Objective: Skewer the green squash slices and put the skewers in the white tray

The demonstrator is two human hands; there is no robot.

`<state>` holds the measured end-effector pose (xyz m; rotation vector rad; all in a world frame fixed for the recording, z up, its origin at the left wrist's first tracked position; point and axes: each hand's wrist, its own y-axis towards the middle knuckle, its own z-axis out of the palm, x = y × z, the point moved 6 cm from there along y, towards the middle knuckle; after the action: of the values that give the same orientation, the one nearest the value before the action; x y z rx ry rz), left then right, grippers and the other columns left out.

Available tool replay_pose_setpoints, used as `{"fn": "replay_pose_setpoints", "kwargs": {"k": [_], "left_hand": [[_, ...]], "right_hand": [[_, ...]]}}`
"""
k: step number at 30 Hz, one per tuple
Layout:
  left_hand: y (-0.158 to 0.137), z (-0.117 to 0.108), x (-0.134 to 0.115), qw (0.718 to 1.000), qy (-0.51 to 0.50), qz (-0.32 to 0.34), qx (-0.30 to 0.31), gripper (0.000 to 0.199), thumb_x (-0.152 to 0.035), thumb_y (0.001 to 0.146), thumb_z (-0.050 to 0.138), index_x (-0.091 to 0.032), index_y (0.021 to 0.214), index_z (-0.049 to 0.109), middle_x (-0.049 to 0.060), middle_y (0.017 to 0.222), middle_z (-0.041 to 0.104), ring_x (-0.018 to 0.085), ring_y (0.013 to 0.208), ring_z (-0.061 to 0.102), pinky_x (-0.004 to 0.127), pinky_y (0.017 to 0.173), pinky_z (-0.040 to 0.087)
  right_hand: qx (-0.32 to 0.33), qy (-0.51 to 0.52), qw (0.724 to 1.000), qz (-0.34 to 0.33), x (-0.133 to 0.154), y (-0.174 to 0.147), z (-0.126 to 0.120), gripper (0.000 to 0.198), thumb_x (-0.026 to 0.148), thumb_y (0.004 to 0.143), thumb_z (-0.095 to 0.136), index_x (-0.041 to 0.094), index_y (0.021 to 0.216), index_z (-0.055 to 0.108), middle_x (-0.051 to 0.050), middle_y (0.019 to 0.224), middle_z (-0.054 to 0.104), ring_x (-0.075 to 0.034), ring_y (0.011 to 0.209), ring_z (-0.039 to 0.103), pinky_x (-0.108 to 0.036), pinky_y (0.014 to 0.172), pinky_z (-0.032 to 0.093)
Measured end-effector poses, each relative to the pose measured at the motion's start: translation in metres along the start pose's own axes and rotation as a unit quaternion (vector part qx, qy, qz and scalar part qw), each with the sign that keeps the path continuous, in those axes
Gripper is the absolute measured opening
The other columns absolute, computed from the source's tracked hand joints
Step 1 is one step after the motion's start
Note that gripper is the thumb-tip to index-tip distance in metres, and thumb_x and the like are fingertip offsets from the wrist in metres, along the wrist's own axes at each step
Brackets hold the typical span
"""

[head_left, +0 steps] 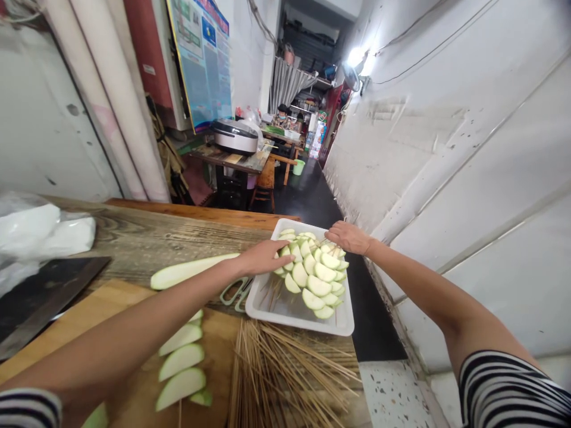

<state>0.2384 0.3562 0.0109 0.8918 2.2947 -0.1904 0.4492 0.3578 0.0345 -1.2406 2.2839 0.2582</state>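
A white plastic tray (300,321) holds several skewers of pale green half-round squash slices (319,285), overlapping in a pile. My left hand (265,257) reaches over the tray's left side, thumb and fingers apart and touching the slices. At the tray's far right corner my right hand (348,238) has its fingers closed on thin bamboo skewer ends; how many is hidden. Loose bamboo skewers (276,374) lie fanned out in front of the tray. On the wooden cutting board (209,380), more cut slices (182,362) lie in a row, a skewer tip protruding below.
Left of the tray lie a long peeled squash piece (178,274) and green-handled scissors (236,292), partly behind my arm. A wide dark blade (44,297) and plastic bags (40,232) are at far left. A wall (446,178) runs along the right. Further back, a person sits at a table.
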Motion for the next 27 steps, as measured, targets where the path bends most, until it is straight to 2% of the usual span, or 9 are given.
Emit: {"fn": "replay_pose_setpoints", "kwargs": {"k": [3, 6, 11, 16, 19, 21, 23, 25, 27], "left_hand": [[-0.001, 0.0, -0.011, 1.0, -0.011, -0.003, 0.0, 0.05, -0.057, 0.072, 0.051, -0.017, 0.099, 0.067, 0.009, 0.092, 0.07, 0.025, 0.084, 0.061, 0.029, 0.076, 0.042], [-0.008, 0.003, -0.017, 0.999, -0.036, -0.025, -0.002, 0.041, -0.055, 0.068, 0.055, -0.018, 0.082, 0.068, 0.006, 0.076, 0.068, 0.023, 0.073, 0.06, 0.028, 0.067, 0.041], [-0.023, 0.012, -0.007, 0.994, -0.036, -0.1, -0.017, 0.038, -0.054, 0.062, 0.06, -0.02, 0.078, 0.069, 0.006, 0.077, 0.069, 0.024, 0.072, 0.061, 0.028, 0.063, 0.041], [-0.033, 0.024, -0.012, 0.989, 0.077, -0.124, 0.024, 0.037, -0.054, 0.065, 0.057, -0.019, 0.073, 0.066, 0.013, 0.077, 0.068, 0.029, 0.071, 0.063, 0.034, 0.061, 0.042], [-0.037, 0.03, -0.024, 0.979, 0.149, -0.125, 0.056, 0.042, -0.055, 0.069, 0.054, -0.015, 0.073, 0.067, 0.02, 0.082, 0.068, 0.036, 0.077, 0.063, 0.04, 0.067, 0.044], [-0.038, 0.029, -0.031, 0.975, 0.18, -0.12, 0.04, 0.045, -0.054, 0.073, 0.051, -0.012, 0.08, 0.067, 0.022, 0.082, 0.067, 0.037, 0.082, 0.063, 0.044, 0.074, 0.043], [-0.038, 0.026, -0.039, 0.978, 0.196, -0.072, -0.013, 0.046, -0.049, 0.077, 0.05, -0.012, 0.099, 0.065, 0.022, 0.094, 0.067, 0.037, 0.097, 0.059, 0.047, 0.087, 0.039], [-0.036, 0.029, -0.046, 0.98, 0.193, 0.035, -0.046, 0.047, -0.042, 0.081, 0.048, -0.015, 0.118, 0.056, 0.02, 0.121, 0.059, 0.033, 0.12, 0.047, 0.047, 0.101, 0.028], [-0.035, 0.041, -0.047, 0.973, 0.183, 0.137, -0.016, 0.047, -0.035, 0.083, 0.045, -0.019, 0.127, 0.049, 0.014, 0.141, 0.042, 0.028, 0.133, 0.031, 0.044, 0.108, 0.019]], "right_hand": [[-0.003, 0.002, 1.0, 0.001, 0.002, -0.006, -0.002, 0.038, 0.015, 0.099, 0.02, 0.01, 0.101, 0.058, -0.011, 0.081, 0.058, -0.022, 0.076, 0.046, -0.033, 0.074, 0.032], [-0.004, 0.007, 1.0, -0.008, 0.006, -0.002, -0.002, 0.037, 0.013, 0.098, 0.021, 0.01, 0.1, 0.058, -0.01, 0.08, 0.058, -0.021, 0.076, 0.047, -0.034, 0.075, 0.034], [-0.006, 0.032, 0.999, -0.033, 0.016, 0.023, 0.008, 0.034, 0.014, 0.099, 0.025, 0.013, 0.096, 0.059, -0.01, 0.085, 0.06, -0.021, 0.087, 0.049, -0.034, 0.084, 0.034], [-0.003, 0.056, 0.998, -0.041, 0.027, 0.051, 0.022, 0.032, 0.018, 0.099, 0.029, 0.016, 0.096, 0.06, -0.009, 0.095, 0.063, -0.019, 0.105, 0.047, -0.035, 0.099, 0.028], [-0.002, 0.064, 0.998, -0.003, 0.028, 0.059, 0.028, 0.027, 0.02, 0.098, 0.034, 0.018, 0.104, 0.06, -0.009, 0.112, 0.061, -0.018, 0.116, 0.044, -0.037, 0.104, 0.024], [-0.005, 0.063, 0.996, 0.064, 0.021, 0.058, 0.029, 0.028, 0.016, 0.097, 0.035, 0.017, 0.115, 0.056, -0.012, 0.127, 0.053, -0.022, 0.124, 0.038, -0.044, 0.106, 0.02], [-0.008, 0.062, 0.987, 0.148, 0.011, 0.051, 0.025, 0.035, 0.011, 0.095, 0.035, 0.018, 0.128, 0.048, -0.015, 0.139, 0.042, -0.027, 0.13, 0.031, -0.052, 0.105, 0.016], [-0.006, 0.064, 0.972, 0.226, 0.006, 0.039, 0.017, 0.044, 0.008, 0.094, 0.035, 0.019, 0.136, 0.039, -0.016, 0.146, 0.031, -0.031, 0.132, 0.027, -0.055, 0.104, 0.015], [0.002, 0.073, 0.956, 0.286, 0.009, 0.025, 0.007, 0.048, 0.007, 0.092, 0.036, 0.018, 0.139, 0.035, -0.017, 0.148, 0.028, -0.032, 0.132, 0.026, -0.053, 0.103, 0.017]]}}
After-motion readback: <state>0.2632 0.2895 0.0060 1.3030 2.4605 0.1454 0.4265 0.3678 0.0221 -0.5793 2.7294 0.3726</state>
